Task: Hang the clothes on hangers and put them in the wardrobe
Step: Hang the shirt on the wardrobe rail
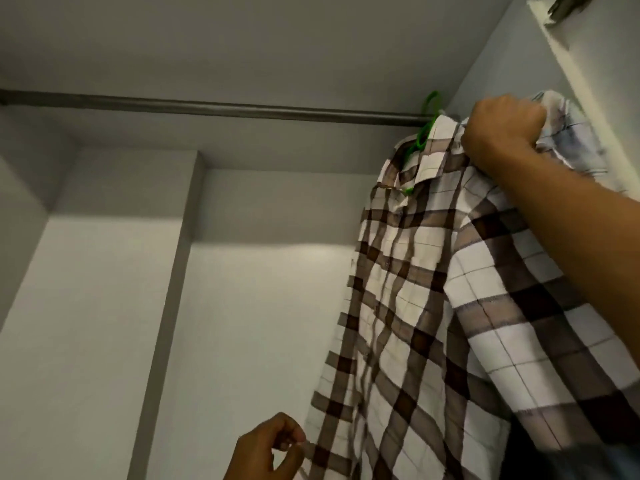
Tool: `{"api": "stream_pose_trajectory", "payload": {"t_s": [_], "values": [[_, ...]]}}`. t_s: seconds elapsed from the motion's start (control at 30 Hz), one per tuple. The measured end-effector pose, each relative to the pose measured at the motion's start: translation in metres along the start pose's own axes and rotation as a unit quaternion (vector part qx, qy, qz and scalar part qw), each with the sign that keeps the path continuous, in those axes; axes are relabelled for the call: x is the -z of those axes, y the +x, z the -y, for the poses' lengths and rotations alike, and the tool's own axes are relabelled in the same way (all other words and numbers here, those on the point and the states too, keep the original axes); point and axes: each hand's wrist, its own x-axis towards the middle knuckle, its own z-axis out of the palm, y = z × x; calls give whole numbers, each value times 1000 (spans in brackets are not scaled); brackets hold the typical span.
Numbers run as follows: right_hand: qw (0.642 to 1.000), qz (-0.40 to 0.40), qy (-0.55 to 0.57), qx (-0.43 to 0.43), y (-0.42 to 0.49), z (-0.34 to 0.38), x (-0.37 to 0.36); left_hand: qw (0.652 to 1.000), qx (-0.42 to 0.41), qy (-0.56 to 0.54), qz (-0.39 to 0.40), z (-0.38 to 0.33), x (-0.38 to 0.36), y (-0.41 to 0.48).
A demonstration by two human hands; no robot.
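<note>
A brown-and-white checked shirt [408,289] hangs on a green hanger [424,133], whose hook sits over the metal rail [214,108] at the right end of the wardrobe. My right hand [502,128] is up at the shirt's shoulder, fingers curled round the fabric beside a pale blue garment [568,140]. My left hand [268,448] is low down and pinches the shirt's lower front edge between thumb and fingers.
The wardrobe's grey back wall [263,306] has a vertical step left of centre. The right side wall [512,64] stands close behind the shirt. The rail runs bare to the left of the hanger.
</note>
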Motion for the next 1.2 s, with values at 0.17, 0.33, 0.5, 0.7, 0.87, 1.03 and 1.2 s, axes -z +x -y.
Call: {"api": "stream_pose_trajectory", "payload": {"t_s": [0.17,0.33,0.5,0.7,0.87,1.03,1.2], "values": [[999,12,-29,17,13,7,-19,1000,26,11,-2,21,-6,10],[996,24,-69,58,1,15,-16,997,69,11,31,37,5,-3],[992,10,-125,24,-36,28,-14,994,91,21,57,43,27,-49],[989,61,67,113,-110,47,12,987,121,97,50,34,98,-156],[840,196,487,137,-249,85,119,956,220,192,7,11,182,-324],[597,344,704,175,-408,117,247,876,383,288,-54,-57,257,-514],[324,457,789,250,-540,126,415,748,531,349,-191,-179,280,-712]]}}
